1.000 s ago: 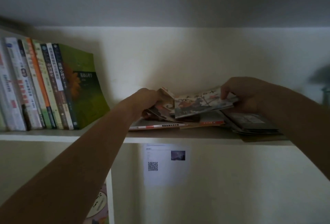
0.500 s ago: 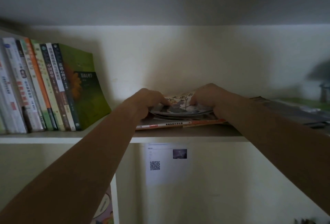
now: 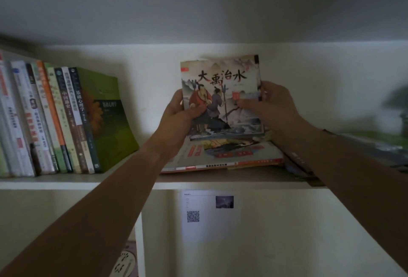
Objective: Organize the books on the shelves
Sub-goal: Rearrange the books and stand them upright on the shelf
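A row of books stands upright at the left of the shelf, the green one leaning. The left hand grips the left edge of a picture book held upright above a flat stack of books. The right hand grips its right edge, thumb on the cover.

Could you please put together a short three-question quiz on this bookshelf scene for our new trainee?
1. True or false: the picture book is held upright by both hands.
2. Which way does the row of books lean: A left, B right?
3. What lies directly beneath the held book?

Key:
1. True: the left hand and right hand grip its sides.
2. A.
3. A flat stack of books on the shelf.
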The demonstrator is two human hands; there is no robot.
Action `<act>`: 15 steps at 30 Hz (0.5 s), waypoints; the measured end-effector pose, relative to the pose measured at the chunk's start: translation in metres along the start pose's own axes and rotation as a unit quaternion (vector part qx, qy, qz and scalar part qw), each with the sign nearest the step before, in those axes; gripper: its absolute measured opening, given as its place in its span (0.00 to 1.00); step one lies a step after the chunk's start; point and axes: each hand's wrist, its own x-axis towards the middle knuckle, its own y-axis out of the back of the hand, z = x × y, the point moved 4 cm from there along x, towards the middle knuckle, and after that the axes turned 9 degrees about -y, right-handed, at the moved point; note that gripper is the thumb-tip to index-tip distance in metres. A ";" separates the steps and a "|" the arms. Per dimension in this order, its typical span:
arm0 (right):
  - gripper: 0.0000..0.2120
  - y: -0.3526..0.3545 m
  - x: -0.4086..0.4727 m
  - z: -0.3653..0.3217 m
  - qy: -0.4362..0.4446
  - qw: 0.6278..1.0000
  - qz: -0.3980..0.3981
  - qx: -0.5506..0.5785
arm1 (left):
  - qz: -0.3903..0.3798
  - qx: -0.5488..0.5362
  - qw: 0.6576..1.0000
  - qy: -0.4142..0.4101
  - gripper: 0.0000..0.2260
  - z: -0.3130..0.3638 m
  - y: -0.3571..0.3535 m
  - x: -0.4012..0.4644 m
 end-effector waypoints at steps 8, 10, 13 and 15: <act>0.17 -0.020 0.003 0.019 -0.047 0.998 -0.048 0.005 | 0.025 0.028 0.998 0.041 0.17 -0.010 0.005 -0.018; 0.14 -0.024 0.001 0.025 -0.072 0.996 -0.042 0.045 | 0.038 -0.013 0.998 0.046 0.20 -0.014 0.000 -0.020; 0.19 -0.029 0.002 0.024 -0.052 0.997 -0.031 0.056 | 0.051 -0.032 0.998 0.012 0.23 -0.009 -0.007 -0.017; 0.17 -0.028 0.002 0.023 -0.046 0.997 -0.028 0.057 | 0.045 -0.028 0.998 -0.017 0.22 -0.008 -0.007 -0.016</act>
